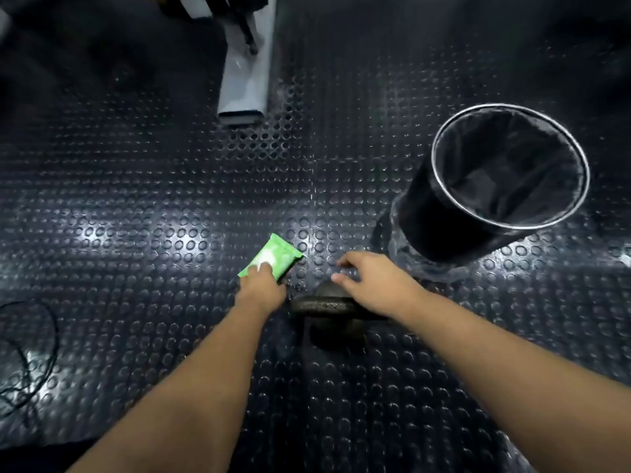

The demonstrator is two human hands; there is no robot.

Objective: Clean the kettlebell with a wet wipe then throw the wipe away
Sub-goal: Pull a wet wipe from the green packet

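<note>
Black studded rubber floor (136, 199) | bin (420, 213) beside kettlebell (321, 303); grey beam (244, 83) beyond

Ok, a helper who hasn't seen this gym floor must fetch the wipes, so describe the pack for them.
Start at the black-lined bin on the studded rubber floor. Left of it, beside the dark kettlebell, the left hand touches the wet wipe pack. It is the only bright green thing, flat, with a white patch on top.
</note>
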